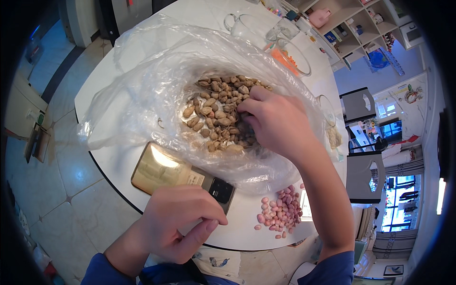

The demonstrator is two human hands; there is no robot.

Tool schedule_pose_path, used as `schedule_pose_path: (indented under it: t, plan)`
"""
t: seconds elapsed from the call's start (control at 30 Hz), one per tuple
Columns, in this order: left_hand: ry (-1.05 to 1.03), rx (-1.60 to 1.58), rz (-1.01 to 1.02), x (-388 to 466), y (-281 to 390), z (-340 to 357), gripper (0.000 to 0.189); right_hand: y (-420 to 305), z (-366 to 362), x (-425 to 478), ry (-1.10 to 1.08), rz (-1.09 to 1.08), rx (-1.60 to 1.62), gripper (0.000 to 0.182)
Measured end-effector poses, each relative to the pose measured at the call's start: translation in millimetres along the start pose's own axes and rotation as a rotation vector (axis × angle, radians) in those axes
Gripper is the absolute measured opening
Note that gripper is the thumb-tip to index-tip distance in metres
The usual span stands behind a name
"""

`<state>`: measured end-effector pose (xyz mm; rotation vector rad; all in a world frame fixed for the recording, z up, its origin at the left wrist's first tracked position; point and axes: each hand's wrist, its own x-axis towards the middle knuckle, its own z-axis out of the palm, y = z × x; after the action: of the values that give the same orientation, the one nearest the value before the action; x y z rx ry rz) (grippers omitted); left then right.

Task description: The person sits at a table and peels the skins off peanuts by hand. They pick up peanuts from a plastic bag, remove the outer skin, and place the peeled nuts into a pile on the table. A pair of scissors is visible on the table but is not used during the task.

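My right hand (272, 119) reaches into a large clear plastic bag (142, 82) of unshelled peanuts (221, 114); its fingertips are among the pods, and what they touch is hidden. My left hand (185, 221) hovers near the table's front edge, fingers curled, thumb and index finger apart, with nothing seen between them. Just beyond it lies a smartphone (160, 171), back side up, partly under the bag's edge. A pile of pink shelled peanut kernels (281, 212) rests on the table below my right forearm.
The white round table (245, 238) carries a glass mug (245, 26), a glass bowl (302, 62) beside orange pieces, and another clear container (326, 107) along its far right side. Grey chairs (365, 178) stand past the right edge. A shelf unit (356, 34) is at the upper right.
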<state>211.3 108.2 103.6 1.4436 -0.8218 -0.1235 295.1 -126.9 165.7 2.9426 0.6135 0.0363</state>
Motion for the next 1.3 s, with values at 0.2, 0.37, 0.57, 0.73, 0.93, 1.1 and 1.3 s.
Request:
schedule_pose_path:
  t: [0.2,0.37,0.57,0.73,0.93,1.1,1.3]
  plan:
    - [0.014,0.009,0.018,-0.8,0.1,0.9,0.011,-0.7,10.7,-10.6,0.140,-0.005,0.012,0.013]
    - [0.042,0.016,0.020,-2.4,1.9,3.2,0.011,-10.3,-11.3,-41.6,0.250,0.138,0.507,0.012]
    - [0.043,0.048,0.012,-4.7,3.2,5.4,0.009,-40.6,-22.2,-95.0,0.426,0.099,0.897,0.025]
    - [0.196,-0.269,-0.090,-17.0,8.7,31.6,0.021,-77.9,-23.1,-132.8,0.483,0.102,1.082,0.031]
    - [0.211,-0.327,-0.045,-38.7,28.0,55.1,0.031,-94.7,-29.6,-160.4,0.515,-0.057,0.904,0.036]
    - [0.349,-0.031,0.090,-49.3,36.7,77.3,0.025,-102.8,-33.4,-186.8,0.572,-0.072,0.745,0.038]
    - [0.248,0.169,0.205,-53.1,54.6,98.7,0.020,-108.2,-20.3,-220.9,0.734,-0.053,0.642,0.039]
